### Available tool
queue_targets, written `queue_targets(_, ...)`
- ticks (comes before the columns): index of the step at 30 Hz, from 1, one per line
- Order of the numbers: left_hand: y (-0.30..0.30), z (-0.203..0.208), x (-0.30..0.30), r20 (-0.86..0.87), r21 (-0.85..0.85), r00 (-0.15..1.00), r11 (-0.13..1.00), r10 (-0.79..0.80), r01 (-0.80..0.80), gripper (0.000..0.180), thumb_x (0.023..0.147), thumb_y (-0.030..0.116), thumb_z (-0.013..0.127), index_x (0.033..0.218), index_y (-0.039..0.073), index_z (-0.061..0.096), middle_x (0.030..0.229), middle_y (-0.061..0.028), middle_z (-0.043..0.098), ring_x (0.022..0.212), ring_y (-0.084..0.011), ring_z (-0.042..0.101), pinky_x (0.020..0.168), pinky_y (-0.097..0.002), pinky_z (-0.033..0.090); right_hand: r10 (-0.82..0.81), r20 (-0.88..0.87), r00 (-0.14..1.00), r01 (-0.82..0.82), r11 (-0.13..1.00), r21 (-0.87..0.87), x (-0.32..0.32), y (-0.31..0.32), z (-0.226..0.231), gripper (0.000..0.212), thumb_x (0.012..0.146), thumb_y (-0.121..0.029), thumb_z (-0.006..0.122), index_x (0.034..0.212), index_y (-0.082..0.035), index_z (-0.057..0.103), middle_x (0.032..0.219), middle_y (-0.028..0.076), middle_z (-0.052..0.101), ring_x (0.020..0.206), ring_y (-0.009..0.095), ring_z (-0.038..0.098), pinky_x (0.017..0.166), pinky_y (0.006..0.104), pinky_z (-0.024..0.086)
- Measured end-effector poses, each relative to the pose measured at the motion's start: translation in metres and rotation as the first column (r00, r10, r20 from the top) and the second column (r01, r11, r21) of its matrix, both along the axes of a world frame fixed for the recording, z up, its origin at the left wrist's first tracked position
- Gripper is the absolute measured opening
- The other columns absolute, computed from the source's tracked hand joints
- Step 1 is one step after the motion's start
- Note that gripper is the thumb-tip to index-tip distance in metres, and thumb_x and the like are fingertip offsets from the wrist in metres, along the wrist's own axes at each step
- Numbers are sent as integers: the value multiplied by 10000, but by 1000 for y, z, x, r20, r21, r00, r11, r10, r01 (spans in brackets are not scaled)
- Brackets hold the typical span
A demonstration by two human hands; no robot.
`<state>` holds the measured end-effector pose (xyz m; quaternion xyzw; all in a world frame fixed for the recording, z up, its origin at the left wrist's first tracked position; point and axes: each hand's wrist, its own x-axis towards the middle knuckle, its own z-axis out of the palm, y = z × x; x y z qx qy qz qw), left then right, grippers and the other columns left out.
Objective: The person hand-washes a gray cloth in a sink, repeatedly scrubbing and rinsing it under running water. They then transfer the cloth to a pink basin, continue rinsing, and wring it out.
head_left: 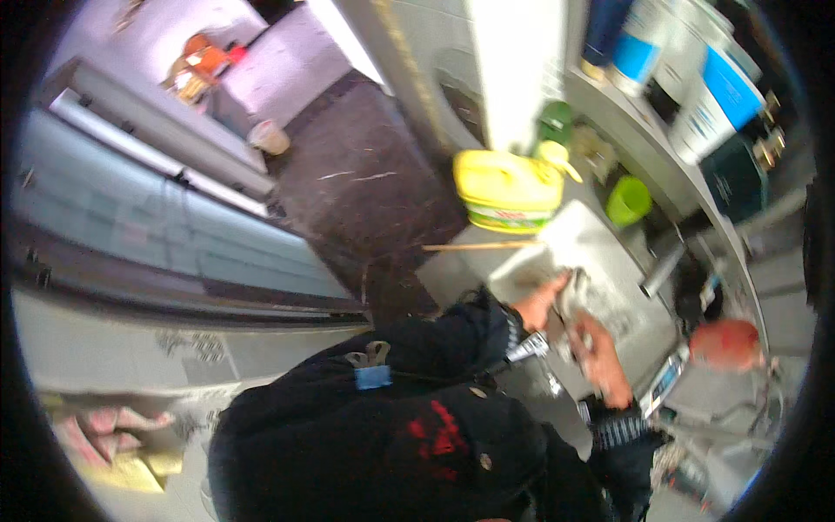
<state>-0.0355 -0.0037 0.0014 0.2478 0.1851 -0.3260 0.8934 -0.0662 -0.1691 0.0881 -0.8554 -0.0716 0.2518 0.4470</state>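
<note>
Over a white washbasin (635,296), both my hands are close together around a whitish-grey, cloth-like thing (571,294), too blurred to name more exactly. My left hand (539,306) comes in from the left and is closed on its near side, with the thumb pointing up the basin. My right hand (600,358) has its fingers bent and pinched against the thing's lower end. The metal tap (664,270) juts out over the basin's right side, apart from both hands. Black sleeves with pale-striped cuffs end at my wrists.
A yellow jug (509,191) stands at the basin's far edge beside a thin wooden stick (483,246). A green cup (628,201) sits behind the basin. White and blue tubes (718,100) stand on the shelf at right. A red rounded thing (726,344) lies right of the tap.
</note>
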Motion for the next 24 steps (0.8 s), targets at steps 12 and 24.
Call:
queue_targets(12,-46,-32,-5,530,38,845,998,-69,58,306,909,135,543,1203,53,518,1130,-54,575,1040,-171,533,922,-303,420,-647,-18,763,573,662,483,32,-24,-128,195,843,-130,577,959,24,599,905,82,611,805,167,577,702,314,494)
queue_targets(24,-2,-33,10,226,442,952,893,-208,91,819,771,332,700,1422,242,212,1469,-99,196,1320,-316,237,1028,-431,308,-512,-342,788,614,697,370,59,-76,-175,440,933,-288,517,1276,-17,462,1296,125,470,1155,249,472,934,383,434)
